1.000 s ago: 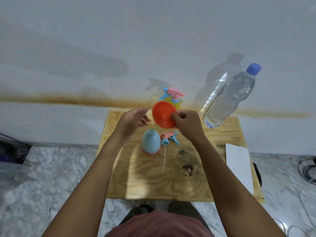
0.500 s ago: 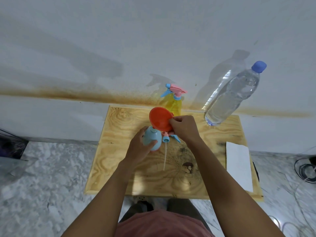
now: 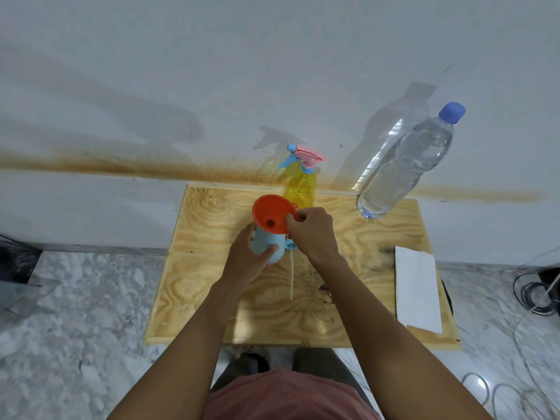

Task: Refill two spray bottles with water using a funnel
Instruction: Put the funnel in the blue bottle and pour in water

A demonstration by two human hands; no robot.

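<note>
Funnel: orange funnel (image 3: 271,215) is set mouth-up on top of the blue spray bottle (image 3: 266,247). The spout is judged to be entering the neck, which is hidden under the cone.
Right hand: right hand (image 3: 312,231) is closed in a pinch on the funnel's right rim, presumably so the spout can be centred and kept level.
Left hand: left hand (image 3: 245,262) is wrapped round the blue bottle's body. The bottle is held upright so that the top-heavy funnel cannot tip it.
Blue bottle location: mid-worktop (image 3: 197,268), slightly left of centre.
Spray head: a detached spray head is laid just right of the blue bottle and mostly covered by the right hand. Its dip tube (image 3: 291,277) points toward the near edge. It is set aside so the neck is left open.
Yellow spray bottle (image 3: 300,183): stood at the far edge with its head fitted; judged second in turn.
Water bottle (image 3: 406,165): placed far right, blue cap on. The cap must be removed before pouring.
White sheet (image 3: 416,286): laid at the right edge, possibly for drips.
Stage: funnel seating; pouring judged not begun.
</note>
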